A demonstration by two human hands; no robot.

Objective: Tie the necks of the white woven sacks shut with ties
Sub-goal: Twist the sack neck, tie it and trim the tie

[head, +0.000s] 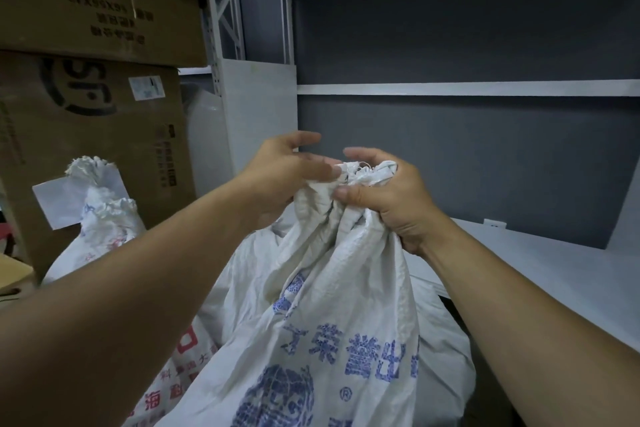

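A white woven sack (332, 340) with blue printed characters stands in front of me, its neck gathered into a bunch at the top. My right hand (388, 198) grips that bunched neck from the right, fingers curled round it. My left hand (291, 173) is at the left side of the neck, pinching a fold of the fabric, its upper fingers loosely spread above. A second white sack (104, 218) lies behind at the left, its neck bunched and frayed at the top. I see no tie in either hand.
Stacked cardboard boxes (93, 80) fill the left side. A white metal shelf rack (467, 88) with a grey back wall stands ahead. A white shelf surface (540, 274) runs along the right. Another white sack with red print (180, 374) lies low at the left.
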